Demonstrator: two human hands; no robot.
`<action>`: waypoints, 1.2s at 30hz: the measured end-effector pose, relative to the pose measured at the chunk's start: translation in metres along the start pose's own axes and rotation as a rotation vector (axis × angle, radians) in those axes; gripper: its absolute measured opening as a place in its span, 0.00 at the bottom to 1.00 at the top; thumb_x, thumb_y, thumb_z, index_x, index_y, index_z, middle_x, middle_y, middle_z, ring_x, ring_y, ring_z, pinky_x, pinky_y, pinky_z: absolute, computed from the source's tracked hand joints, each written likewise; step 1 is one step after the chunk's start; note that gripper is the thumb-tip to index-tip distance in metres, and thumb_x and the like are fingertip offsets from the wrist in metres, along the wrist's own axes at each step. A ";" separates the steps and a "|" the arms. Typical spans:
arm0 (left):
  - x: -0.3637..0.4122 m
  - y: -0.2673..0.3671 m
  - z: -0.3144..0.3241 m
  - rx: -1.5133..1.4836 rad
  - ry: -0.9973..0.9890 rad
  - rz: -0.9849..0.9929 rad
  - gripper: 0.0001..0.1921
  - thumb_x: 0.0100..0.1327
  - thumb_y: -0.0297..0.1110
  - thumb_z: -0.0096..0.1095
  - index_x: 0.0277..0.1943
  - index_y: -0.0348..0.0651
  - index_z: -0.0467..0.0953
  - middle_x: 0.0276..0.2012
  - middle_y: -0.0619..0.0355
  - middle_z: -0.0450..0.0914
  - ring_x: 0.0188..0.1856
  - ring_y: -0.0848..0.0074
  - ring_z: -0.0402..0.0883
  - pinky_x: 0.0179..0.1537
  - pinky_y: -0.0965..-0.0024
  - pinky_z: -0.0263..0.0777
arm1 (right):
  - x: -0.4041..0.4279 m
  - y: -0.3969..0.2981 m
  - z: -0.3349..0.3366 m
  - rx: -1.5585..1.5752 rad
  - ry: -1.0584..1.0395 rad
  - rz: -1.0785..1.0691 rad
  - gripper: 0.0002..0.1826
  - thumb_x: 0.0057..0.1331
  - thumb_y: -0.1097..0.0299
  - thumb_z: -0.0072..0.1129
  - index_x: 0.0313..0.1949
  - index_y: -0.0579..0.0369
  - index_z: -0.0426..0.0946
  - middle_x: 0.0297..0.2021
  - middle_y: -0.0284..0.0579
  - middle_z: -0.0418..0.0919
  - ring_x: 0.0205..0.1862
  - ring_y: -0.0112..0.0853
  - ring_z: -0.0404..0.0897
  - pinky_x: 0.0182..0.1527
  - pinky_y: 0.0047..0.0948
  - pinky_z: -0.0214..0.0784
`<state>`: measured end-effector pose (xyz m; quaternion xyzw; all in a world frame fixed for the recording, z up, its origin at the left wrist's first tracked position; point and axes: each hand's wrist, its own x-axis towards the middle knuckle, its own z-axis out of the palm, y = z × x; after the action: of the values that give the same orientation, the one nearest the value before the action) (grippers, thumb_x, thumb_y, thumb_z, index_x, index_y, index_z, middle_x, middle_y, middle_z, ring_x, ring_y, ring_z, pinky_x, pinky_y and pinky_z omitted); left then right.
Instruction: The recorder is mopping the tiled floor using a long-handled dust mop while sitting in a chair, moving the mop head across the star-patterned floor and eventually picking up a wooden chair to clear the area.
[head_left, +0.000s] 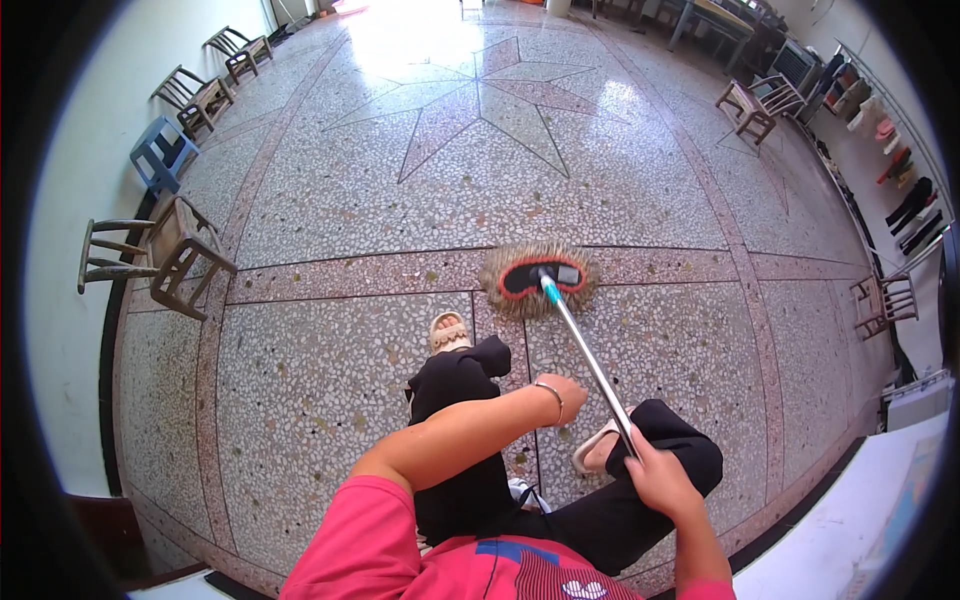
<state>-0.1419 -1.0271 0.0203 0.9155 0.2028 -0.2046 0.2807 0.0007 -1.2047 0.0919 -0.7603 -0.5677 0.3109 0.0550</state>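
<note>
A mop with a shaggy beige head (491, 281) and a red-edged black plate lies flat on the terrazzo floor (337, 390) ahead of my feet. Its metal pole (589, 351) slants down towards me on the right. My right hand (660, 474) grips the pole near its lower end in the picture, beside my right knee. My left hand (568, 399), with a bracelet at the wrist, is a little left of the pole with a gap between them. Its fingers are curled and blurred, so whether they are closed is unclear.
Wooden chairs (174, 247) and a blue plastic stool (161, 154) line the left wall. Another wooden chair (757, 105) stands at the back right, near a rack of hanging clothes (911, 202). A small chair (885, 304) is at the right edge. A table (716, 15) stands at the back.
</note>
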 end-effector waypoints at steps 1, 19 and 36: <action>-0.005 0.002 -0.001 -0.011 0.010 0.022 0.13 0.52 0.32 0.52 0.40 0.39 0.76 0.39 0.49 0.79 0.43 0.61 0.78 0.39 0.60 0.73 | -0.020 -0.008 -0.017 -0.012 -0.050 0.040 0.27 0.57 0.65 0.52 0.58 0.50 0.60 0.25 0.63 0.74 0.29 0.55 0.75 0.32 0.49 0.64; 0.003 -0.004 -0.004 -0.025 -0.015 0.023 0.14 0.55 0.33 0.51 0.44 0.42 0.74 0.37 0.49 0.79 0.41 0.60 0.79 0.39 0.60 0.72 | 0.171 -0.058 -0.006 -0.145 0.083 -0.065 0.26 0.59 0.65 0.49 0.58 0.47 0.60 0.32 0.60 0.76 0.35 0.54 0.74 0.38 0.47 0.66; -0.019 0.000 -0.010 -0.066 0.002 0.038 0.14 0.53 0.31 0.51 0.44 0.41 0.73 0.37 0.48 0.79 0.41 0.59 0.79 0.38 0.60 0.72 | 0.042 -0.008 -0.051 -0.065 -0.086 -0.156 0.27 0.59 0.64 0.50 0.59 0.49 0.60 0.27 0.61 0.75 0.32 0.51 0.76 0.35 0.44 0.67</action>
<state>-0.1551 -1.0261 0.0366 0.9097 0.1923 -0.1917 0.3142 0.0281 -1.1507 0.1194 -0.7011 -0.6367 0.3196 0.0297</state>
